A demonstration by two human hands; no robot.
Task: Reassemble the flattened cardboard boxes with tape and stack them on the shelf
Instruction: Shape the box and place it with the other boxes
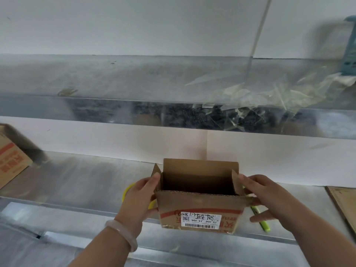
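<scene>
Small box [200, 214] is standing upright at the front edge of the metal worktop [77, 180], mouth open, all four top flaps standing up. A white barcode label [202, 221] is showing upside down on its near face, with handwriting above it.

Left hand [140, 195] is gripping the box's left side, fingers curling round the wall, thumb tip lying against the left end flap. A pale bracelet [123, 232] is sitting on that wrist.

Right hand [269, 197] is holding the box's right side: fingers are pressing on the right end flap and the corner of the near flap, thumb is reaching in lower down (contact of the thumb not clear).

A yellow tape roll [128, 189] is lying on the worktop just left of the box, mostly hidden behind the left hand. A green pen [264, 224] is lying right of the box, partly under the right hand.

Far left of the box, a bigger carton [11, 160] with red print is sitting at the frame edge. Far right of it, a flat cardboard sheet [344, 205] is lying on the worktop.

Above the box, a steel shelf [96, 108] is running across; crumpled clear tape scraps [260, 97] are hanging over its front edge up and to the right, next to a blurred teal bottle [350, 45]
</scene>
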